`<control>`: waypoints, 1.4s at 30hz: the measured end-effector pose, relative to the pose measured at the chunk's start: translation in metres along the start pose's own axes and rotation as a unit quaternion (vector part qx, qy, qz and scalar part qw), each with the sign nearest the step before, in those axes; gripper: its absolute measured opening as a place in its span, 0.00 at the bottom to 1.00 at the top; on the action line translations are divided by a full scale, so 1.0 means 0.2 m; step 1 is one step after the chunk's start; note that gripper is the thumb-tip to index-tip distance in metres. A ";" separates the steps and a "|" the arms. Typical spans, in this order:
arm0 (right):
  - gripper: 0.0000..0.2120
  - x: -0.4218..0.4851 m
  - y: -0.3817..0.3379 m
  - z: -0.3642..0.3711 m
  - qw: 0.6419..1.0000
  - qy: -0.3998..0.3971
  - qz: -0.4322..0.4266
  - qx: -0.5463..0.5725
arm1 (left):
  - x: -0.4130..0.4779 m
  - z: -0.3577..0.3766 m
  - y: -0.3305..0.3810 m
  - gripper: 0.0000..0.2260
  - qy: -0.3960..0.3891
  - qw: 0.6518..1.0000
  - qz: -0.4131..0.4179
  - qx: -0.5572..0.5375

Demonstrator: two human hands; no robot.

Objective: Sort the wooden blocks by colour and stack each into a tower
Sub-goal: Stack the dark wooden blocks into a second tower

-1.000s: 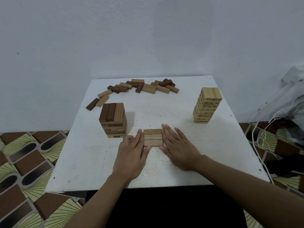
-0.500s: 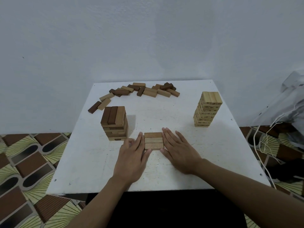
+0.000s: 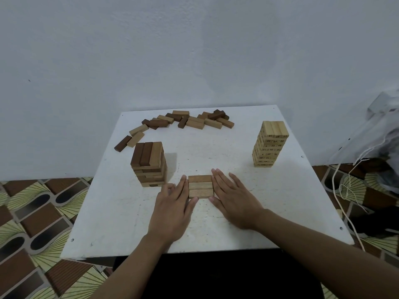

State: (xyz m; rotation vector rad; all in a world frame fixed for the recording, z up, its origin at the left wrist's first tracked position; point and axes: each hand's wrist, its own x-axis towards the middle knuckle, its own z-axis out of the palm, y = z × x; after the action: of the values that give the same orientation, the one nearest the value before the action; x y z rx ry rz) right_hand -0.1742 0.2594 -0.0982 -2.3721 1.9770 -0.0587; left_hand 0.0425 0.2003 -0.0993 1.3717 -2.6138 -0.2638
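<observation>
**Worktop** [image 3: 280,212]: white square board, scuffed, its 12 o'clock edge against a pale wall [image 3: 194,50].

**Row** [image 3: 201,186]: three mid-brown blocks lying flat and touching side by side, at 6 o'clock from the centre of the worktop.

**Left hand** [image 3: 172,210]: at 7 o'clock, palm down and fingers straight. The grip is open and holds nothing. The thumb-side edge presses the left end of the row.

**Right hand** [image 3: 235,199]: at 5 o'clock, palm down, fingers straight and slightly spread. The grip is open and holds nothing. The thumb-side edge presses the right end of the row.

**Brown tower** [image 3: 149,167]: at 9 o'clock, several crossed layers. The top layer has two dark blocks and one lighter. It stands near the fingertips of the left hand.

**Pale tower** [image 3: 269,145]: at 3 o'clock, the taller tower, of light wood with numbers printed on the block ends. It is well apart from both hands.

**Loose blocks** [image 3: 187,120]: from 10 to 12 o'clock, an arc of dark, mid and pale pieces, some overlapping.

**Floor** [image 3: 32,223]: tiles patterned in brown, black and green.

**Cord** [image 3: 336,190]: white, trailing off the worktop at 3 o'clock.

**Bag** [image 3: 380,147]: translucent plastic, beyond the 3 o'clock edge.
</observation>
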 end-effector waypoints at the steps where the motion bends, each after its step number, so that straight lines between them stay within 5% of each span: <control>1: 0.35 0.00 0.00 0.00 1.000 -0.001 0.000 0.002 | 0.00 0.00 0.00 0.32 -0.001 1.000 0.001 -0.002; 18: 0.34 0.00 0.01 -0.01 1.000 -0.014 0.006 0.010 | 0.00 -0.01 -0.01 0.34 -0.004 0.999 -0.011 -0.048; 30: 0.47 0.05 0.04 -0.20 0.977 0.012 0.029 0.213 | 0.05 -0.12 0.02 0.38 -0.031 0.988 0.032 -0.148; 34: 0.38 0.08 0.03 -0.24 0.962 0.021 0.078 0.260 | 0.10 -0.15 0.04 0.42 -0.041 0.978 -0.001 -0.207; 36: 0.32 0.06 0.01 -0.25 0.971 0.018 0.080 0.224 | 0.09 -0.14 0.04 0.38 -0.038 0.976 -0.014 -0.216; 42: 0.39 -0.04 -0.01 -0.13 0.989 -0.077 0.058 0.112 | 0.00 -0.09 0.04 0.38 -0.035 0.979 -0.023 -0.200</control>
State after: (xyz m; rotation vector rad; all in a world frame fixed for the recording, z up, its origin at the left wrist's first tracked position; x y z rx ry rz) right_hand -0.1756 0.2666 -0.0729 -2.0568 1.9201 -0.0834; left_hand 0.0407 0.2044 -0.0790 1.2981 -2.4021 -0.8083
